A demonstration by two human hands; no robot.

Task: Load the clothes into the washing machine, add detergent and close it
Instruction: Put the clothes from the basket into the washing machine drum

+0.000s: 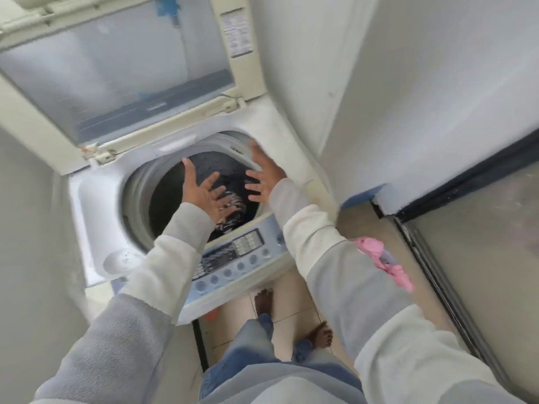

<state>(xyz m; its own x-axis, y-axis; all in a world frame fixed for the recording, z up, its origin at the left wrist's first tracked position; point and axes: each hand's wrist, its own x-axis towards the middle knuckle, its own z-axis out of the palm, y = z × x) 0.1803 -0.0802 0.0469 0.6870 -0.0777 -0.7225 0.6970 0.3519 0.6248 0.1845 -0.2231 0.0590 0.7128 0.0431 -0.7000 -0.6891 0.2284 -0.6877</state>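
Both arms outstretched over washing machine (96,199) drum. Left hand (204,191) and right hand (264,177) empty, fingers splayed wide above dark clothes (230,182). Lid (116,74) raised.

Open drum mouth (140,196) under raised lid (116,77)

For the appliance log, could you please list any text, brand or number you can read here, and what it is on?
None is legible.
White rectangular sticker on the cream raised lid frame: lines of print, too blurred.
Small marking on the lid's dark grey band: unreadable.
Pale blue control panel, grey keys and round buttons: labels too small and blurred.
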